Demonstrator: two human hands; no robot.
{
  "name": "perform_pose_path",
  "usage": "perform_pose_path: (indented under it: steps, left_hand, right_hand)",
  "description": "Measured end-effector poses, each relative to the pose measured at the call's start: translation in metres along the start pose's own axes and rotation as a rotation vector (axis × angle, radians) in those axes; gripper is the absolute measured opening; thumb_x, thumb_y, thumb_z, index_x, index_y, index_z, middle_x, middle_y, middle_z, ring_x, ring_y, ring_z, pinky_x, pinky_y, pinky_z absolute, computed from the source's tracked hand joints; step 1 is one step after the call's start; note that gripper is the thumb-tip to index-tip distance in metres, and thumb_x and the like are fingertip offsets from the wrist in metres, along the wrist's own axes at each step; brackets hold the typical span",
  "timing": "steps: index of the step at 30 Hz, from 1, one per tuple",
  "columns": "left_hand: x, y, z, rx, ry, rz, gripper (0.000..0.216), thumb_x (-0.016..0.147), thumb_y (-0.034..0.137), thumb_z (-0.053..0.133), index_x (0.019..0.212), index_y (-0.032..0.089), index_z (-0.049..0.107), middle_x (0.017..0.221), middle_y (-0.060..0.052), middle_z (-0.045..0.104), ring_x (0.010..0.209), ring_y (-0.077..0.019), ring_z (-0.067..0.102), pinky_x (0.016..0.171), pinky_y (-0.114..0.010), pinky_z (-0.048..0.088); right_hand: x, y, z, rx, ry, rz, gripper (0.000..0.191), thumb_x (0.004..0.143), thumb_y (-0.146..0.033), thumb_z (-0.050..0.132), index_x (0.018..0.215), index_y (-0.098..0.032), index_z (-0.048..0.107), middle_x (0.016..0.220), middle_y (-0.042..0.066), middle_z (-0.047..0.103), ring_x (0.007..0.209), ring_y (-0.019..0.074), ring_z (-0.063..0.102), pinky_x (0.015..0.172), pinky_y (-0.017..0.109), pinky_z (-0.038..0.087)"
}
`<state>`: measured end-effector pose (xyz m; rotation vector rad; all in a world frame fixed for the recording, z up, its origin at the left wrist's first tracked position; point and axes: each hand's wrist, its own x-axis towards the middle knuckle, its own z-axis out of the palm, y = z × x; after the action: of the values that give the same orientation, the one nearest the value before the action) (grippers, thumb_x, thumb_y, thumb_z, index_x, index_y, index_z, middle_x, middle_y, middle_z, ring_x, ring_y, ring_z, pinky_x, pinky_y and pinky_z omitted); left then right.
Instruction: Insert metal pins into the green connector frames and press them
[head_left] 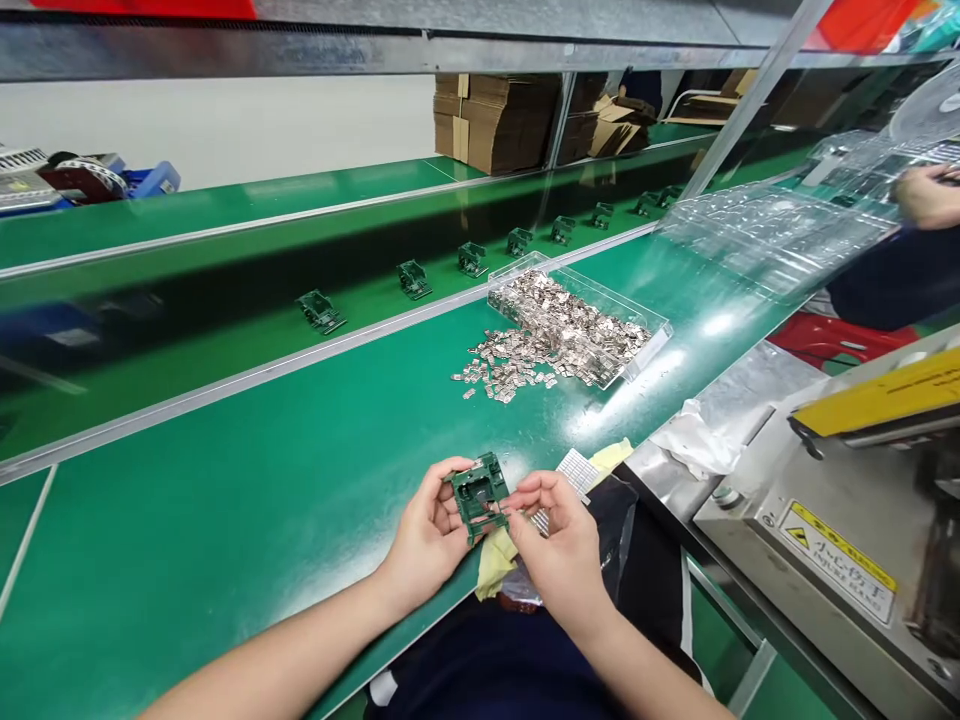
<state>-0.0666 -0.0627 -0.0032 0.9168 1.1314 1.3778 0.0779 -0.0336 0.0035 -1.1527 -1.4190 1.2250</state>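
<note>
Green plastic housing (480, 495), lower centre of the frame, sits in the grip of the left hand (425, 537), probably steadied for the right hand (562, 545), whose fingertips (519, 528) meet its right edge; whether they pinch anything, I cannot tell.

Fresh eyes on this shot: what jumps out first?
The heap of silvery pieces, in and beside a clear tray, right of centre. Then the green housing in the left hand, right hand at its edge, lower centre. Beyond, similar green parts form a row.
</note>
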Motion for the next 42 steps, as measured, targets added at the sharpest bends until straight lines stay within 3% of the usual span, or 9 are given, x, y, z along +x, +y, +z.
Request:
perform_pose_path:
  steps: [5,12,18,21,24,29,35,42]
  left_hand:
    - [-0.005,-0.004,-0.006,0.033,-0.022,-0.017,0.053,0.069,0.020,0.079,0.111,0.027,0.049,0.099,-0.001,0.062,0.081,-0.0118,0.066,0.070,-0.021,0.055]
    - [-0.010,-0.010,-0.010,0.086,-0.076,0.027,0.038,0.083,0.022,0.065,0.117,0.027,0.048,0.103,-0.003,0.061,0.086,-0.0127,0.065,0.078,-0.024,0.054]
    - [-0.009,-0.012,-0.008,0.086,-0.022,0.090,0.027,0.087,0.022,0.060,0.113,0.025,0.051,0.091,-0.001,0.061,0.076,-0.0090,0.059,0.070,-0.019,0.051]
    - [-0.010,-0.010,-0.006,0.070,0.015,0.067,0.026,0.087,0.023,0.061,0.111,0.025,0.051,0.087,0.001,0.059,0.070,-0.0079,0.057,0.066,-0.019,0.051]
    - [-0.011,-0.008,-0.003,0.077,0.046,0.066,0.026,0.085,0.023,0.062,0.109,0.024,0.052,0.088,0.001,0.060,0.071,-0.0078,0.057,0.067,-0.018,0.051]
    - [-0.014,-0.008,-0.001,0.066,0.078,0.074,0.026,0.084,0.022,0.063,0.108,0.023,0.053,0.088,0.000,0.061,0.077,-0.0087,0.060,0.069,-0.017,0.051]
    - [-0.017,-0.012,0.000,0.082,0.087,0.074,0.028,0.087,0.019,0.059,0.113,0.024,0.051,0.089,0.000,0.060,0.078,-0.0090,0.063,0.071,-0.017,0.053]
    - [-0.021,-0.010,0.002,0.188,0.072,0.134,0.026,0.087,0.018,0.058,0.112,0.023,0.051,0.098,-0.002,0.063,0.076,-0.0087,0.064,0.068,-0.017,0.053]
  right_hand:
    - [-0.002,0.005,0.007,-0.005,-0.008,0.009,0.017,0.078,-0.020,0.066,0.091,-0.021,0.055,0.077,0.001,0.065,0.074,0.0184,0.063,0.072,0.031,0.049]
    - [-0.004,0.005,0.009,-0.056,-0.002,-0.030,0.016,0.078,-0.018,0.065,0.089,-0.022,0.055,0.075,-0.001,0.062,0.070,0.0159,0.061,0.067,0.026,0.050]
    - [-0.005,0.005,0.009,-0.132,0.018,-0.112,0.012,0.080,-0.019,0.064,0.088,-0.021,0.055,0.077,-0.001,0.058,0.071,0.0155,0.057,0.066,0.026,0.048]
    - [-0.005,0.008,0.010,-0.126,0.024,-0.162,0.011,0.083,-0.018,0.062,0.090,-0.022,0.055,0.089,0.002,0.058,0.081,0.0171,0.058,0.071,0.028,0.048]
    - [-0.005,0.012,0.012,0.036,-0.016,-0.076,0.012,0.084,-0.019,0.062,0.093,-0.022,0.054,0.098,0.004,0.058,0.086,0.0170,0.059,0.072,0.027,0.050]
    - [-0.006,0.011,0.016,0.308,-0.053,0.078,0.014,0.082,-0.021,0.067,0.090,-0.022,0.055,0.088,0.001,0.058,0.076,0.0138,0.060,0.067,0.023,0.053]
    - [-0.009,0.006,0.012,0.185,-0.080,0.017,0.003,0.083,-0.021,0.065,0.082,-0.019,0.063,0.095,0.005,0.058,0.083,0.0166,0.061,0.068,0.023,0.053]
    - [-0.013,0.009,0.012,0.172,-0.037,-0.026,0.004,0.081,-0.021,0.066,0.078,-0.019,0.064,0.089,0.005,0.057,0.081,0.0169,0.059,0.067,0.024,0.052]
